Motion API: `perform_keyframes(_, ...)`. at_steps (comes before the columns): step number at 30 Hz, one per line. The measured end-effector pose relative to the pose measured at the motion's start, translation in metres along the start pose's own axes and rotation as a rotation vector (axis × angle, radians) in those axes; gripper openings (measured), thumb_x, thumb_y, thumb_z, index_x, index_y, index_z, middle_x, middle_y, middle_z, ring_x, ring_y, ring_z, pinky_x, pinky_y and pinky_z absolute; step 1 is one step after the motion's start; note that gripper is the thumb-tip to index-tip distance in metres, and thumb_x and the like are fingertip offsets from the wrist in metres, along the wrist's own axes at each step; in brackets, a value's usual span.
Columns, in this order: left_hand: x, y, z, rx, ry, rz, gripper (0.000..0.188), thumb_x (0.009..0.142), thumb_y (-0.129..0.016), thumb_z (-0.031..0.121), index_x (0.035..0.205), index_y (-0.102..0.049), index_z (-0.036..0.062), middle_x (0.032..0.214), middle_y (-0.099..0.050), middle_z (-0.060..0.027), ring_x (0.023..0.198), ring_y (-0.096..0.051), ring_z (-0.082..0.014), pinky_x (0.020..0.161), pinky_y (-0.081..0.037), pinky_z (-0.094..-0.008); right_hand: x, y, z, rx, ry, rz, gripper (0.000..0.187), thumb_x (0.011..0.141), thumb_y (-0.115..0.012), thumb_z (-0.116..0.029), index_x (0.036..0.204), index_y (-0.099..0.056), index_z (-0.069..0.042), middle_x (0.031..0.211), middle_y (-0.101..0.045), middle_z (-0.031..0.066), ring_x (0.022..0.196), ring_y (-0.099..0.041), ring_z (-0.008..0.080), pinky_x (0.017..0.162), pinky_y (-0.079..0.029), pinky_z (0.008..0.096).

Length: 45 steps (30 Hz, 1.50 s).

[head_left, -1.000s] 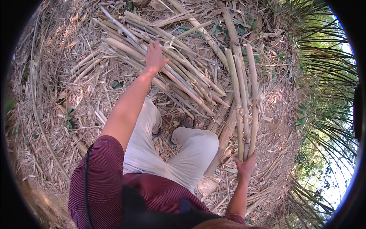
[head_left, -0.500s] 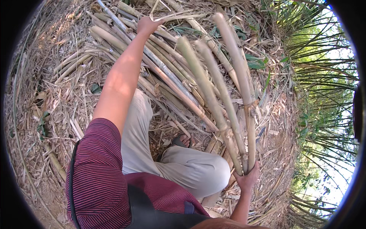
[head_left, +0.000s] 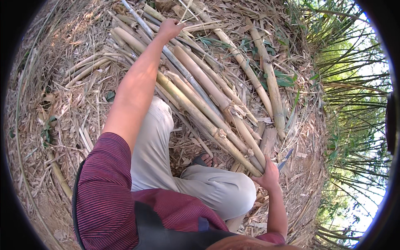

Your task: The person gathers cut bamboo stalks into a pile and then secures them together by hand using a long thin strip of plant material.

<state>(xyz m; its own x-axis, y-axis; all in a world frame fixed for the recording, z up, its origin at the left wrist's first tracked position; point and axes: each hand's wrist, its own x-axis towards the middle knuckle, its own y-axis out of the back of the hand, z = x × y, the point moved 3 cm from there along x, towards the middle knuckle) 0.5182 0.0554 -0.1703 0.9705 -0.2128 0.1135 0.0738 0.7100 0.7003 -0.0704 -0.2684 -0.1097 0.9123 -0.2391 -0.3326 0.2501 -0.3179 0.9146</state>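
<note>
Several bamboo poles lie slantwise across a pile (head_left: 143,31) of cut bamboo in front of my knees. My right hand (head_left: 268,174) is closed round the near ends of a few of them, among them a thick knotty pole (head_left: 204,79) and a yellowish pole (head_left: 187,106). At the far end of the pile my left hand (head_left: 171,29) is closed, with a thin pale bamboo strip (head_left: 186,11) at its fingertips; its palm side is hidden. A bluish blade (head_left: 285,159), like a knife's, lies just right of my right hand.
Two more poles, one long (head_left: 237,56) and one knotty (head_left: 268,77), lie right of the pile. A short log (head_left: 268,139) is under the poles' near ends. Thin sticks (head_left: 87,66) lie at left. Dry leaf litter covers the ground; bamboo stems (head_left: 354,83) stand at right.
My right hand has swung the raised poles down and left onto the pile, moving a little forward. One knotty pole now lies apart at the right. My left hand stays at the far end.
</note>
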Motion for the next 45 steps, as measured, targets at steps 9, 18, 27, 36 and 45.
perform_keyframes(9,-0.012,0.013,0.036,-0.032,0.028,0.082,0.043,0.086,-0.063,0.038,0.107,-0.069,0.0019,0.102,-0.068,-0.0234,0.101,-0.064,-0.0378,0.089,-0.05,-0.0435,0.054,0.005,0.001,0.035,-0.002,-0.006,0.108,0.049,-0.085,-0.029,0.142,-0.036,-0.001,0.124,-0.058,0.0232,0.11,-0.059,0.0394,0.094,-0.049,0.0434)
perform_keyframes(18,-0.022,0.029,0.043,0.2,0.027,0.162,0.04,0.086,-0.062,0.037,0.101,-0.068,0.0012,0.102,-0.068,-0.0225,0.097,-0.065,-0.0384,0.087,-0.051,-0.0479,0.127,-0.016,-0.011,0.098,0.21,0.092,0.107,0.05,-0.087,-0.026,0.141,-0.037,0.002,0.129,-0.056,0.0243,0.117,-0.056,0.0395,0.097,-0.047,0.0434)
perform_keyframes(27,-0.013,0.045,0.028,0.299,0.057,0.129,0.048,0.082,-0.067,0.048,0.103,-0.069,0.0042,0.099,-0.07,-0.0197,0.097,-0.066,-0.0355,0.084,-0.052,-0.0448,0.164,0.02,-0.002,0.01,0.201,0.167,0.1,0.05,-0.083,-0.021,0.138,-0.04,-0.002,0.116,-0.061,0.0225,0.107,-0.058,0.0423,0.093,-0.047,0.0454)
perform_keyframes(36,-0.009,0.044,0.028,0.242,0.132,0.085,0.05,0.081,-0.066,0.05,0.1,-0.07,0.0038,0.101,-0.07,-0.0195,0.098,-0.067,-0.0355,0.084,-0.053,-0.045,0.165,0.04,0.029,-0.193,0.249,0.274,0.098,0.05,-0.085,-0.023,0.136,-0.043,-0.004,0.117,-0.061,0.0187,0.101,-0.062,0.0365,0.087,-0.049,0.0439)
perform_keyframes(45,-0.012,0.052,0.042,0.263,0.2,0.195,0.057,0.079,-0.067,0.054,0.092,-0.072,-0.0008,0.092,-0.07,-0.0219,0.09,-0.068,-0.0347,0.082,-0.052,-0.0452,0.181,0.006,-0.015,-0.107,0.201,0.323,0.106,0.049,-0.09,-0.018,0.141,-0.04,-0.007,0.109,-0.061,0.0175,0.095,-0.061,0.038,0.082,-0.048,0.0441)
